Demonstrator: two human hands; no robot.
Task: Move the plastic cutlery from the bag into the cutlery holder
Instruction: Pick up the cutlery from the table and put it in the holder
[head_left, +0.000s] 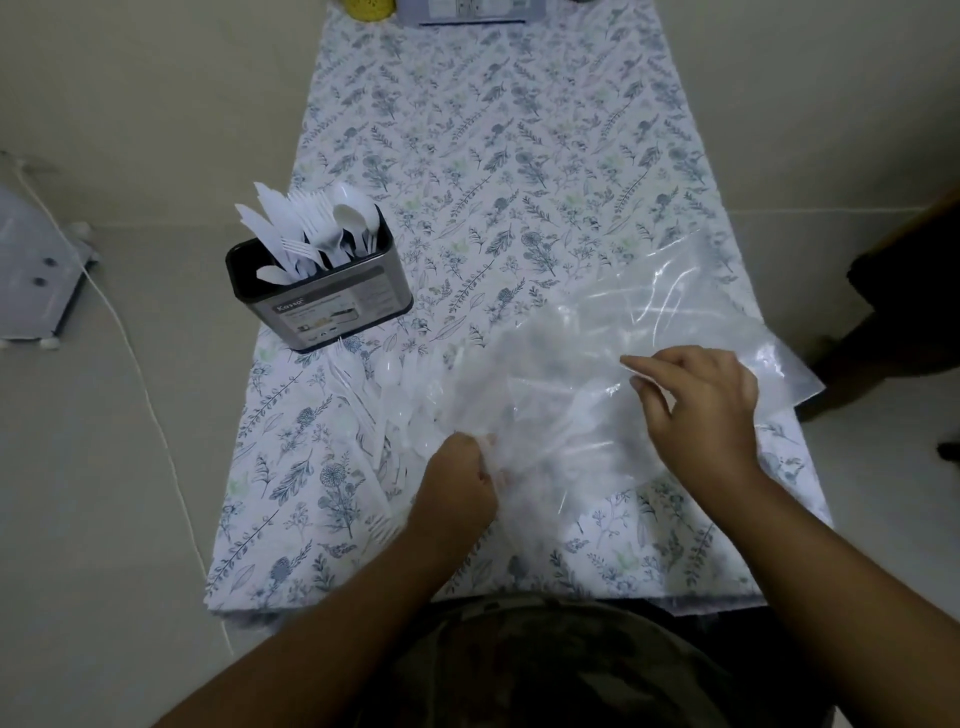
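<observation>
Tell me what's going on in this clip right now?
A person is working at a table with a floral cloth. The left hand grips the bunched edge of a clear plastic bag, and the right hand pinches the film further along. Loose white cutlery lies on the cloth by the bag's left side. The metal holder already stands filled with knives, forks and spoons. How much remains inside the bag is hard to tell.
</observation>
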